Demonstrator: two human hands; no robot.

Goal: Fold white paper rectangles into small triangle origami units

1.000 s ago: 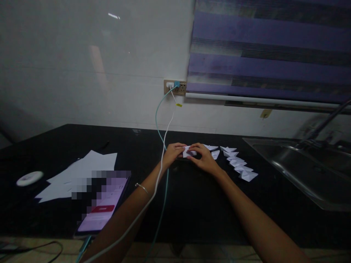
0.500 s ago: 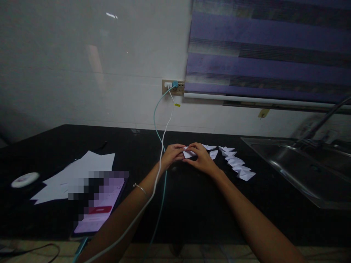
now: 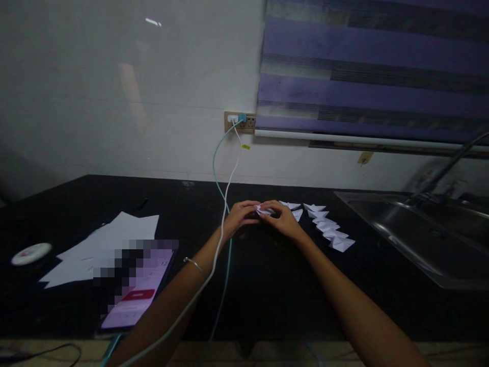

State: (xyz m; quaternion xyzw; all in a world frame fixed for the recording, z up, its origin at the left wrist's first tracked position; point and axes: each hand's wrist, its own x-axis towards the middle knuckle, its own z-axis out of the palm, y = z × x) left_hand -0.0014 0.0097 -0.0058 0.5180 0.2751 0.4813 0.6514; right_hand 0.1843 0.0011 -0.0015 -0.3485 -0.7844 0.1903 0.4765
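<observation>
Between my two hands is a small folded white paper (image 3: 264, 209), partly covered by fingers. My left hand (image 3: 241, 216) grips its left end with thumb and fingers. From the right, my right hand (image 3: 281, 217) pinches the same paper. Just past my right hand lie two folded paper boats, one farther back (image 3: 291, 206) and one nearer (image 3: 297, 214), the latter partly hidden by the hand. To their right several white paper boats (image 3: 326, 224) stand in a slanting row on the black countertop (image 3: 275, 285).
White paper sheets (image 3: 118, 229) lie at the left, with a lit phone (image 3: 132, 311) in front and a white round object (image 3: 31, 254) beside them. A white cable (image 3: 219, 244) and a teal cable (image 3: 225, 293) cross by my left arm. A steel sink (image 3: 405, 244) is at the right.
The folded paper between my hands now looks flatter and lower, with less of its white face showing. My right hand has shifted slightly around it. The view has moved a little.
</observation>
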